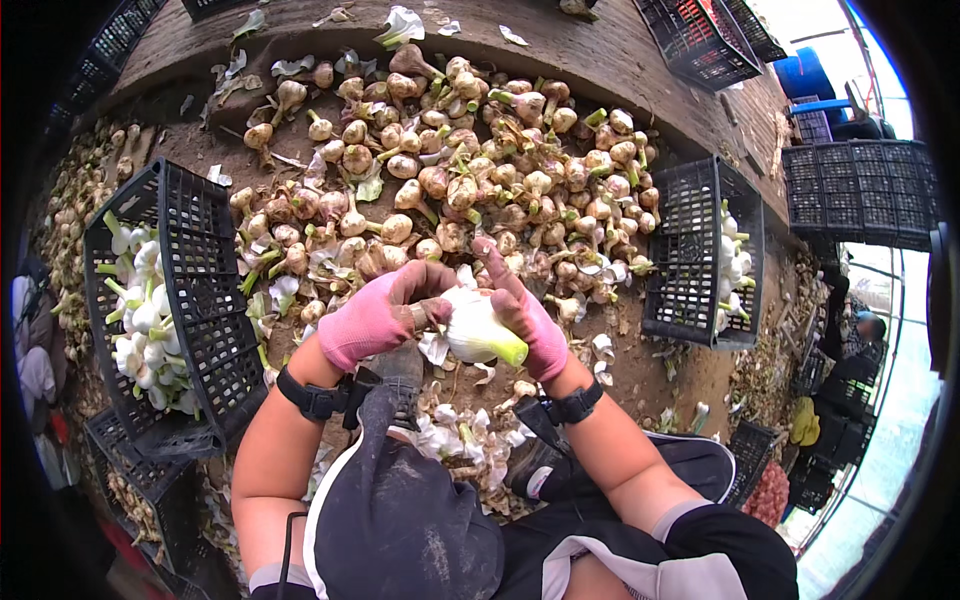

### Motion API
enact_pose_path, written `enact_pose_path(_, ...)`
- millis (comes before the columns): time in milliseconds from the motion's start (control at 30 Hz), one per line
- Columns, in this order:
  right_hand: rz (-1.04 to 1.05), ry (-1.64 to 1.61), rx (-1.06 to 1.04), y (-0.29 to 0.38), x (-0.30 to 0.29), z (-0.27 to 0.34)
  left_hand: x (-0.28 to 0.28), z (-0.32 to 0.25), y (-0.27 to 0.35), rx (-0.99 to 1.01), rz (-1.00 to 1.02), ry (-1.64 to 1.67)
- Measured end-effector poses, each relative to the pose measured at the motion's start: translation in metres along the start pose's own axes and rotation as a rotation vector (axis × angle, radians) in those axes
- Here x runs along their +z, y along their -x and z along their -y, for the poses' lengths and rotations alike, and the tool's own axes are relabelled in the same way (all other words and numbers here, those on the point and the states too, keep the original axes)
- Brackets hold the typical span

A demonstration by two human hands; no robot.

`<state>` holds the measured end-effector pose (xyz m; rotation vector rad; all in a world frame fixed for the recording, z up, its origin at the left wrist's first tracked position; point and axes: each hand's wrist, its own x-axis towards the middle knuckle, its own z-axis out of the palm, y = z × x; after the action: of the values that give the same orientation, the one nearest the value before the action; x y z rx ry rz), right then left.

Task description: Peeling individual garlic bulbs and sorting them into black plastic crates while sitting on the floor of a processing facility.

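A white garlic bulb [472, 326] with a short green cut stem is held between my hands, the stem end towards my body. My left hand [386, 307], in a pink glove with a dirt-darkened palm and fingers, has its fingertips on the bulb's left side. My right hand [529, 319], gloved alike, grips the bulb from the right, thumb and fingers against it. Beyond my hands spreads a heap of unpeeled garlic bulbs [461, 191] with soiled skins and cut stems. Loose white garlic skins [469, 439] lie between my feet.
Black plastic crates with clean white garlic stand at left [206, 300] and right [682, 255]. A wooden board [600, 60] edges the heap's far side. More crates [859, 191] and a blue barrel [806, 75] are at upper right. A person [862, 337] is at far right.
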<state>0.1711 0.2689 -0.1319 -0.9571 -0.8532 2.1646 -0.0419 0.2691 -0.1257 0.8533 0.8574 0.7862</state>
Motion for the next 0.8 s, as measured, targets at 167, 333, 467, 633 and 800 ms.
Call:
enact_pose_path(167, -0.031, 0.005, 0.018, -0.001, 0.002, 0.001, 0.0, 0.009, 0.0, 0.048, -0.022, -0.265)
enact_pose_path(333, 0.101, -0.214, -0.057, -0.003, -0.015, -0.019, 0.0, 0.016, -0.002, 0.116, -0.103, -0.45)
enact_pose_path(467, 0.004, -0.089, -0.026, -0.006, -0.006, -0.012, 0.005, 0.01, -0.001, 0.059, -0.113, -0.204)
enact_pose_path(633, 0.094, -0.167, 0.071, 0.002, 0.014, 0.003, 0.007, 0.015, -0.005, 0.352, -0.132, -0.555)
enact_pose_path(800, 0.404, 0.193, -0.038, 0.017, 0.047, 0.009, -0.005, 0.016, -0.014, 0.19, -0.044, -0.504)
